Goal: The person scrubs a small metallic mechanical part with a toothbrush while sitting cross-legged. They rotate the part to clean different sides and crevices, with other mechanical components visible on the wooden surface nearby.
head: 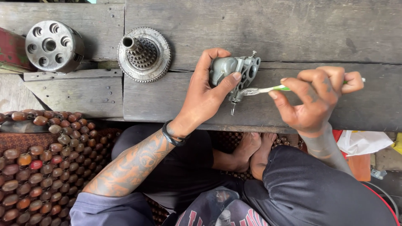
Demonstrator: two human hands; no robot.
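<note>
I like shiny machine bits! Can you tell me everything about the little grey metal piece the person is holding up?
The metal part is a small, dull grey casting that looks like aluminium, with a rounded, bowl-like body on one side and a flat flange with round holes on the other. A thin screw sticks up on top and a small pin hangs below. The left hand grips it above the wooden bench, thumb across its front. The toothbrush, held by the right hand, touches its lower edge.
</note>
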